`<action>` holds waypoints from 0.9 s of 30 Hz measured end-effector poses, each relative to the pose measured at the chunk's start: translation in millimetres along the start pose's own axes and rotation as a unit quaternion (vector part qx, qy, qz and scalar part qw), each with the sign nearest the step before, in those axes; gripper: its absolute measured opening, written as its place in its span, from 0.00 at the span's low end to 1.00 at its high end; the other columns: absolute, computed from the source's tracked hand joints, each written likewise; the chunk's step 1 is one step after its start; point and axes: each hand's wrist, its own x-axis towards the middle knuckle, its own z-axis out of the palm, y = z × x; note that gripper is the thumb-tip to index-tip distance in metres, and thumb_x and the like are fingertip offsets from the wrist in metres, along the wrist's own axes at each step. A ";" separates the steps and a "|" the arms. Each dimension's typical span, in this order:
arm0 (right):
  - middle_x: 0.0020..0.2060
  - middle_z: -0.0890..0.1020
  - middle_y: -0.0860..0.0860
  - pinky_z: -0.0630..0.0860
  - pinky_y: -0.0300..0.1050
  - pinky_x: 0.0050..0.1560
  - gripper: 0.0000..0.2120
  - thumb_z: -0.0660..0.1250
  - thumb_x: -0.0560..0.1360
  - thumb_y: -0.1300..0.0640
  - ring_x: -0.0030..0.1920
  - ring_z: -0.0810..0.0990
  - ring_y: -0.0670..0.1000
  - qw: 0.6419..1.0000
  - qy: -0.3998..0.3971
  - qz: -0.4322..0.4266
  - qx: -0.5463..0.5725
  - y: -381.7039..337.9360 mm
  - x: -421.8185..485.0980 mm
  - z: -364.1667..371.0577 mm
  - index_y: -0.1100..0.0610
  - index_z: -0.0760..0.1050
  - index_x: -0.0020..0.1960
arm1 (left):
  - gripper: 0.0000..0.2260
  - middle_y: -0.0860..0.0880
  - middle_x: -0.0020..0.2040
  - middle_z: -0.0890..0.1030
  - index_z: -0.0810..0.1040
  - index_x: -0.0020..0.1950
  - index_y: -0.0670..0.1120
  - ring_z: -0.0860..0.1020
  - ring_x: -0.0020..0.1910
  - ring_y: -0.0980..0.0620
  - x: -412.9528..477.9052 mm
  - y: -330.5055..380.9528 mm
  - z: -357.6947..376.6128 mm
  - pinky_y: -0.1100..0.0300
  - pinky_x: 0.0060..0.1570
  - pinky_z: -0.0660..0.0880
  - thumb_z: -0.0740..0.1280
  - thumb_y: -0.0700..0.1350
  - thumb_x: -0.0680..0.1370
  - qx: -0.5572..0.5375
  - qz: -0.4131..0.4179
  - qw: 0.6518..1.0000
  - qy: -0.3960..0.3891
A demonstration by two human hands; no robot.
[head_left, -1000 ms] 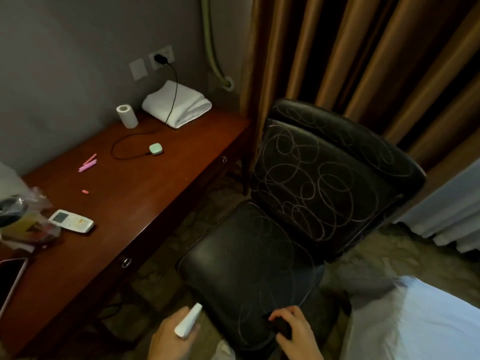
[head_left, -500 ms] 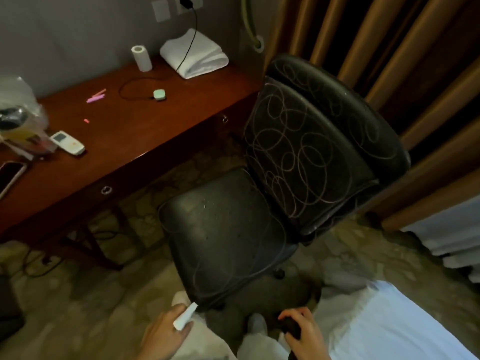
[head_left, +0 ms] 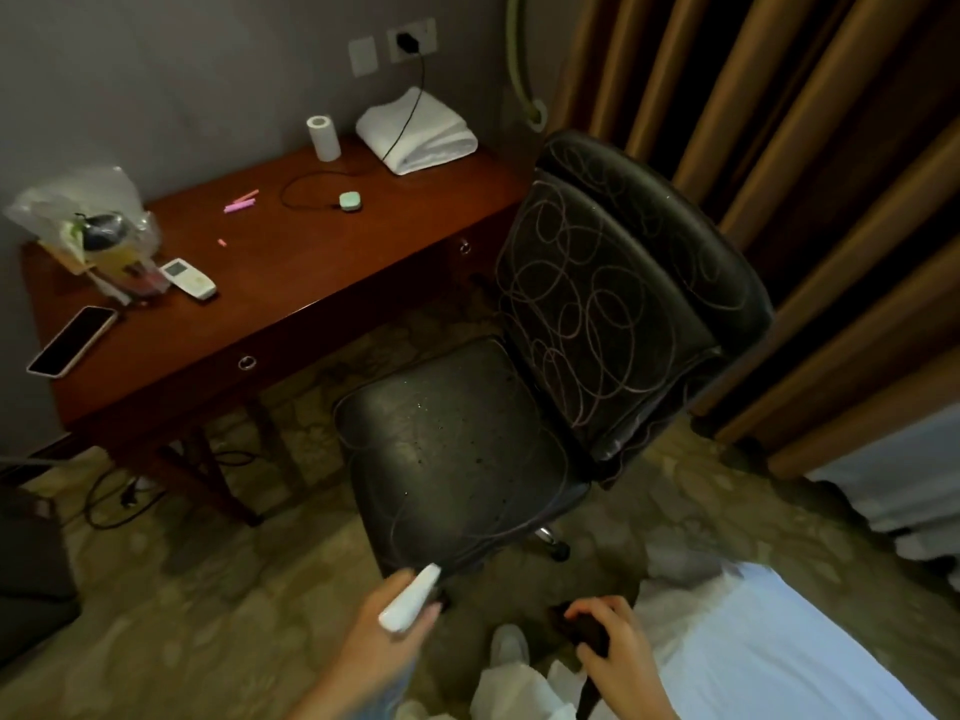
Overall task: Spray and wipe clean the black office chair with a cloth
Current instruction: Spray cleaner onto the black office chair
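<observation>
Hands backed off the seat, view pulled wider.
Left hand (head_left: 384, 634) was wrapped round white spray bottle (head_left: 410, 597), nozzle at the front edge of black office chair (head_left: 457, 449), which stood beside the desk (head_left: 311, 288). Right hand (head_left: 621, 654) was curled on dark cloth (head_left: 586, 632). Seat looked speckled, so spraying seemed underway; next move likely needed the cloth brought up to wipe.

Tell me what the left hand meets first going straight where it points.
Likely the front edge of the black office chair; the left hand aims its spray bottle there, depth unclear.
</observation>
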 end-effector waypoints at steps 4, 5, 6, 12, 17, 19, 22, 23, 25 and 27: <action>0.49 0.70 0.44 0.65 0.28 0.52 0.39 0.69 0.67 0.65 0.49 0.72 0.41 0.999 0.037 0.013 0.009 -2.9 -22.0 10.8 0.20 0.59 0.49 | 0.07 0.57 0.35 0.74 0.72 0.46 0.60 0.75 0.39 0.63 4.4 89.8 15.5 0.66 0.44 0.74 0.69 0.49 0.75 0.090 0.151 0.984 -0.029; 0.49 0.70 0.43 0.66 0.29 0.53 0.39 0.70 0.67 0.65 0.49 0.72 0.42 0.999 0.045 0.016 0.012 -2.3 -27.1 13.4 0.21 0.59 0.49 | 0.05 0.55 0.37 0.74 0.72 0.45 0.53 0.75 0.39 0.60 6.3 100.2 18.5 0.61 0.44 0.76 0.68 0.51 0.75 0.099 0.160 0.982 -0.035; 0.48 0.71 0.44 0.67 0.31 0.54 0.38 0.70 0.66 0.65 0.49 0.72 0.43 0.998 0.052 0.021 0.015 -1.0 -32.8 16.0 0.21 0.60 0.49 | 0.07 0.54 0.38 0.75 0.72 0.44 0.51 0.76 0.40 0.58 9.2 106.5 20.8 0.58 0.44 0.76 0.67 0.52 0.75 0.105 0.183 0.977 -0.044; 0.47 0.71 0.41 0.66 0.30 0.55 0.35 0.70 0.66 0.60 0.48 0.73 0.44 0.993 0.089 0.059 0.042 8.1 -69.1 33.4 0.22 0.60 0.51 | 0.09 0.51 0.36 0.73 0.69 0.41 0.50 0.74 0.37 0.54 7.0 127.2 36.4 0.59 0.37 0.72 0.65 0.52 0.77 0.125 0.242 0.960 -0.066; 0.48 0.73 0.42 0.65 0.23 0.50 0.29 0.66 0.62 0.53 0.47 0.75 0.43 0.990 0.096 0.085 0.066 13.5 -95.3 46.2 0.22 0.60 0.50 | 0.07 0.54 0.39 0.73 0.70 0.43 0.52 0.74 0.40 0.58 -9.2 94.4 58.6 0.61 0.43 0.73 0.65 0.52 0.76 0.161 0.193 0.958 -0.137; 0.48 0.74 0.45 0.67 0.23 0.50 0.28 0.67 0.62 0.55 0.48 0.75 0.41 0.988 0.103 0.085 0.080 20.4 -106.2 54.6 0.25 0.64 0.50 | 0.08 0.55 0.39 0.73 0.68 0.41 0.54 0.73 0.39 0.60 -16.1 74.0 60.6 0.62 0.45 0.72 0.64 0.53 0.76 0.172 0.150 0.965 -0.131; 0.49 0.75 0.46 0.66 0.23 0.54 0.30 0.69 0.62 0.60 0.50 0.74 0.39 0.986 0.114 0.068 0.098 23.2 -117.4 63.4 0.25 0.67 0.48 | 0.07 0.57 0.39 0.72 0.69 0.43 0.56 0.72 0.40 0.62 -25.2 42.7 58.0 0.60 0.48 0.72 0.66 0.54 0.76 0.146 0.090 0.976 -0.134; 0.49 0.75 0.45 0.65 0.22 0.54 0.32 0.70 0.63 0.63 0.50 0.74 0.39 0.985 0.125 0.064 0.103 22.8 -119.2 65.5 0.24 0.67 0.47 | 0.05 0.59 0.40 0.72 0.70 0.46 0.57 0.73 0.41 0.62 -28.4 34.4 53.0 0.62 0.48 0.70 0.65 0.53 0.76 0.150 0.065 0.978 -0.130; 0.48 0.74 0.45 0.65 0.20 0.52 0.37 0.70 0.64 0.68 0.49 0.74 0.40 0.984 0.129 0.064 0.106 21.4 -123.2 71.2 0.23 0.67 0.45 | 0.05 0.57 0.45 0.76 0.75 0.51 0.53 0.76 0.47 0.56 -29.1 9.5 43.3 0.60 0.51 0.72 0.65 0.51 0.77 0.150 0.022 0.980 -0.128; 0.48 0.74 0.46 0.64 0.19 0.50 0.39 0.69 0.63 0.70 0.47 0.74 0.40 0.985 0.123 0.064 0.106 18.8 -125.7 77.1 0.23 0.67 0.44 | 0.05 0.53 0.47 0.77 0.72 0.46 0.56 0.77 0.50 0.52 -30.7 -15.3 31.7 0.53 0.53 0.75 0.67 0.52 0.75 0.144 -0.006 0.977 -0.156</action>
